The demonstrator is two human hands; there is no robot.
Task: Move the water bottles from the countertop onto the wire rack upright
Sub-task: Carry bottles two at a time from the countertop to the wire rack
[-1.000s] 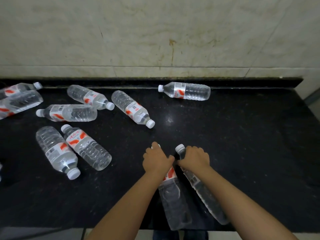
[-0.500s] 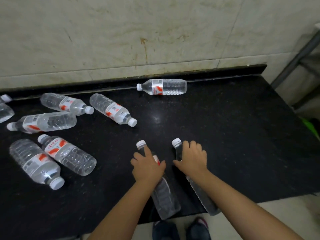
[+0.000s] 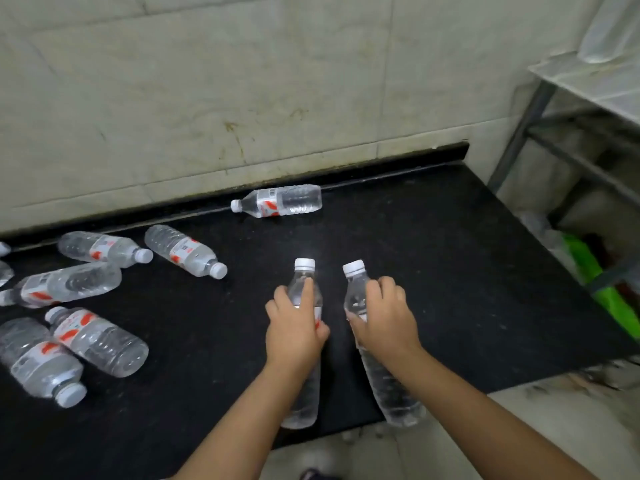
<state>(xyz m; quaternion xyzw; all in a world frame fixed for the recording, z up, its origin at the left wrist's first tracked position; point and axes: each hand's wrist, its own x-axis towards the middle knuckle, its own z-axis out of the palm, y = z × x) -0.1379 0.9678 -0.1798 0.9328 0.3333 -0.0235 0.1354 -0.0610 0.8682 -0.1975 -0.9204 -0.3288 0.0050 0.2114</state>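
- Over the near edge of the black stone desk (image 3: 433, 258), two clear plastic water bottles with white caps are in the person's grip: the left hand (image 3: 294, 327) curls round the left bottle (image 3: 304, 389), the right hand (image 3: 386, 317) round the right bottle (image 3: 391, 393)
- Both bottles point cap-away, bases toward the person, long axes tilted up from lying, not yet upright
- The grey metal wire rack (image 3: 585, 81) stands past the desk's right end, so the right hand is nearer; I judge both bottles must swing right and turn base-down
- A blurred clear bottle (image 3: 609, 26) already seems to stand on the rack's upper shelf
- On the desk, one bottle lies by the wall (image 3: 280, 201) and a cluster of lying bottles (image 3: 100, 292) fills the left
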